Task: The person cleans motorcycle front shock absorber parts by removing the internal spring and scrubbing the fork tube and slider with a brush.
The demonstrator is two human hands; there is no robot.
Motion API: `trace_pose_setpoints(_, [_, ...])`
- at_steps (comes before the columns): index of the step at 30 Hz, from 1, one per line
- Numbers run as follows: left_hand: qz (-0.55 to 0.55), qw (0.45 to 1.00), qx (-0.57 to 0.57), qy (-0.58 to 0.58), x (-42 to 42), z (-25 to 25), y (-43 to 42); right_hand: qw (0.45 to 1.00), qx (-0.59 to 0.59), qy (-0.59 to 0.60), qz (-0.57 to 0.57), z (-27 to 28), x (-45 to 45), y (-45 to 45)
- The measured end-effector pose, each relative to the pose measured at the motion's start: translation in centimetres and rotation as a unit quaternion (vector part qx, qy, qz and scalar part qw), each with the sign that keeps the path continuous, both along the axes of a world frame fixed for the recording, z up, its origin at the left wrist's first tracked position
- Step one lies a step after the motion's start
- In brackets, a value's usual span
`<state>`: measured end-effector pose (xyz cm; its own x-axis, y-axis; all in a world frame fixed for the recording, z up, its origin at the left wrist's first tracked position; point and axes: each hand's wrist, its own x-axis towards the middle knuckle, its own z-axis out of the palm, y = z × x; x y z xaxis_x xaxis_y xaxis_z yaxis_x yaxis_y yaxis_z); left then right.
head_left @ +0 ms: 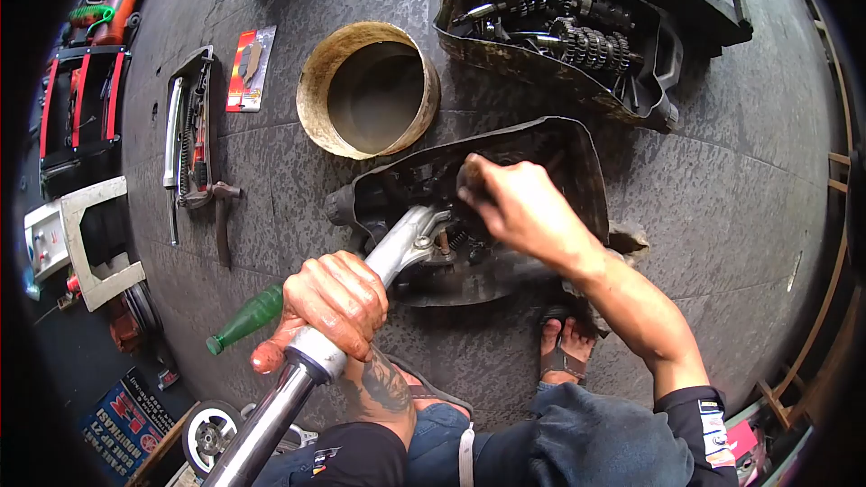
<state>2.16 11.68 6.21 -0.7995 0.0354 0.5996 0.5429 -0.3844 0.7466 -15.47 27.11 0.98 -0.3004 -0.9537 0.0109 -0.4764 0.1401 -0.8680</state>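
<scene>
My left hand is wrapped round a silver metal fork tube, which slants from the lower left up to a black cut-open container. The tube's lower end rests over this container, among dark metal parts. Over the middle of the same container is my right hand, its fingers bent together at a dark lump that I cannot make out. Near the tube's end a rusty bolt shows. A green bottle lies beside my left hand.
Behind stand a round tub of dark liquid and another cut container with gears. To the left are a tool tray, a hammer, a brake-pad pack and a white frame. A wheel lies lower left.
</scene>
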Motion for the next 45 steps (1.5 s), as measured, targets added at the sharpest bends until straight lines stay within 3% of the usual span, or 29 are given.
trace_pose_setpoints(1, [0.001, 1.0, 0.001, 0.004, -0.1, 0.1, -0.1, 0.999, 0.033, 0.007, -0.003, 0.5, -0.3, -0.1])
trace_pose_setpoints(3, [0.01, 1.0, 0.003, 0.001, 0.2, 0.1, -0.1, 1.0, -0.025, -0.015, 0.006, 1.0, 0.2, -0.1])
trace_pose_setpoints(5, [0.02, 1.0, 0.009, -0.002, 0.3, 0.1, 0.0, 0.997, 0.013, 0.042, 0.062, 0.3, 0.5, 0.0])
trace_pose_setpoints(7, [0.039, 0.999, 0.018, -0.008, 0.8, 0.2, 0.1, 0.998, 0.042, 0.054, 0.003, 1.0, -0.5, -0.3])
trace_pose_setpoints(9, [0.072, 0.997, 0.033, -0.018, 1.3, 0.3, 0.2, 0.998, -0.029, -0.006, -0.053, 1.2, -1.2, -0.6])
trace_pose_setpoints(11, [0.111, 0.992, 0.05, -0.026, 1.6, 0.4, 0.5, 0.996, -0.063, 0.018, -0.064, -0.3, -1.0, -0.5])
trace_pose_setpoints(13, [0.164, 0.983, 0.076, -0.039, 2.0, 0.3, 0.8, 0.997, 0.054, 0.058, -0.021, -1.0, -0.8, -0.1])
trace_pose_setpoints(14, [0.19, 0.976, 0.091, -0.046, 2.2, 0.2, 1.2, 0.997, 0.017, 0.066, -0.048, -1.0, -0.7, 0.3])
trace_pose_setpoints(15, [0.233, 0.967, 0.09, -0.051, 2.4, 0.2, 1.5, 0.997, 0.011, 0.068, -0.046, -0.4, -0.5, 0.4])
trace_pose_setpoints(17, [0.32, 0.936, 0.127, -0.073, 2.0, 0.7, 2.6, 0.978, -0.091, -0.105, -0.158, 1.4, 0.5, 1.2])
trace_pose_setpoints(19, [0.381, 0.911, 0.136, -0.085, 1.7, 0.4, 3.2, 0.989, -0.032, -0.071, -0.126, 0.2, 2.1, 1.5])
trace_pose_setpoints(21, [0.436, 0.885, 0.128, -0.099, 0.7, 0.8, 3.7, 0.988, -0.067, -0.044, -0.133, -2.2, 3.3, 1.2])
trace_pose_setpoints(25, [0.495, 0.847, 0.155, -0.116, -0.2, 0.8, 4.5, 0.96, -0.106, -0.152, -0.209, 1.1, 2.6, 0.7])
trace_pose_setpoints(27, [0.515, 0.833, 0.168, -0.114, -0.3, 0.7, 5.1, 0.971, -0.034, -0.133, -0.193, 0.8, 2.9, 0.5])
trace_pose_setpoints(29, [0.541, 0.815, 0.18, -0.106, -0.4, 0.9, 5.7, 0.976, -0.033, -0.117, -0.179, 0.5, 3.1, 1.0])
trace_pose_setpoints(33, [0.655, 0.714, 0.217, -0.118, -0.8, 0.8, 7.2, 0.963, -0.062, -0.195, -0.174, 0.3, 4.5, 2.1])
trace_pose_setpoints(35, [0.657, 0.711, 0.218, -0.122, -0.6, 0.7, 7.4, 0.982, -0.051, -0.105, -0.151, -1.3, 4.9, 1.6])
trace_pose_setpoints(38, [0.696, 0.67, 0.22, -0.135, -1.2, 1.3, 7.9, 0.977, -0.046, -0.127, -0.165, -0.4, 4.3, 1.2])
trace_pose_setpoints(41, [0.68, 0.682, 0.23, -0.138, -0.5, 1.3, 8.0, 0.974, -0.077, -0.123, -0.172, -0.9, 4.8, 0.8])
trace_pose_setpoints(42, [0.68, 0.683, 0.229, -0.134, -0.6, 1.3, 7.9, 0.986, -0.042, -0.062, -0.149, -1.4, 4.6, 0.6])
trace_pose_setpoints(43, [0.666, 0.694, 0.24, -0.128, -0.6, 1.3, 7.8, 0.992, -0.008, -0.002, -0.127, -1.2, 4.3, 0.3])
trace_pose_setpoints(45, [0.626, 0.734, 0.239, -0.111, -0.3, 1.1, 8.0, 0.988, -0.037, 0.002, -0.147, -1.1, 3.5, -0.4])
